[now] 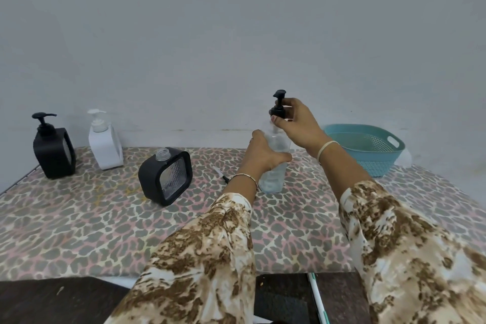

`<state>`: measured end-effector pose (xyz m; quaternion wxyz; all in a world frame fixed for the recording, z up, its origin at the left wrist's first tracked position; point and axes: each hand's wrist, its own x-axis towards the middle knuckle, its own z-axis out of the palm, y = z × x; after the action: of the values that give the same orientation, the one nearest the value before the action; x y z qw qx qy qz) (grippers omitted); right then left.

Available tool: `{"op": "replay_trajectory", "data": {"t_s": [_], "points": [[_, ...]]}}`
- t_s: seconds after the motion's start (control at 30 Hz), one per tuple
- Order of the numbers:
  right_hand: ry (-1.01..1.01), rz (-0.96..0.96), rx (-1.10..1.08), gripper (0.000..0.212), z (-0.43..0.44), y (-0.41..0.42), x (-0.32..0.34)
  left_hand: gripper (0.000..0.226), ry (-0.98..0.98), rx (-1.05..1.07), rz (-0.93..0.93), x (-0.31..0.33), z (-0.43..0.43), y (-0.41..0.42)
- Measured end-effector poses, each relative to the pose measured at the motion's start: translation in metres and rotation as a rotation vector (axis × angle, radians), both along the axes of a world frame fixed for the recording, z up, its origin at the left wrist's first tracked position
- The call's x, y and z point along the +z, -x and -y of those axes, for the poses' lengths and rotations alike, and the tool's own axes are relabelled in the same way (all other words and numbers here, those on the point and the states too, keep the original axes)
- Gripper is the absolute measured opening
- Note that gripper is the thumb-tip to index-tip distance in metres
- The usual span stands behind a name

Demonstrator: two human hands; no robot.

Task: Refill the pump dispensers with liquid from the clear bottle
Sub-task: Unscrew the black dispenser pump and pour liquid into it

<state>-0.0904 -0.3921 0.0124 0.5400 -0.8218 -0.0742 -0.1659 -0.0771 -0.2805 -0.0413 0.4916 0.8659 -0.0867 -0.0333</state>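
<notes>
On the patterned table (79, 218), left hand (265, 155) grips the part-full clear bottle (274, 179); right hand (294, 118) pinches its black pump (278, 106).

Both arms reach forward, the left hand (263, 155) curled in a grip, the right hand (297, 119) raised higher, fingertips pinched.

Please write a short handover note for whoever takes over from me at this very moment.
Left hand grips the clear bottle, upright on the table. Right hand fingers hold its black pump at the neck.
Open black dispenser stands without its pump, which seems to lie beside it.
Black and white dispensers at back left are capped.
Left: pour, recap. Fill levels unclear.
</notes>
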Motion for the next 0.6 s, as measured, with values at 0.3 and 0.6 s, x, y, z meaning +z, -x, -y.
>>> {"op": "replay_trajectory", "data": {"t_s": [0.3,0.6], "points": [[-0.124,0.043,0.051,0.034,0.002,0.001,0.030,0.065,0.032,0.014,0.024,0.000,-0.001,0.003],[-0.280,0.317,-0.248,0.031,0.012,0.019,0.061,0.092,-0.117,0.082,0.159,0.007,-0.004,0.015]]}}
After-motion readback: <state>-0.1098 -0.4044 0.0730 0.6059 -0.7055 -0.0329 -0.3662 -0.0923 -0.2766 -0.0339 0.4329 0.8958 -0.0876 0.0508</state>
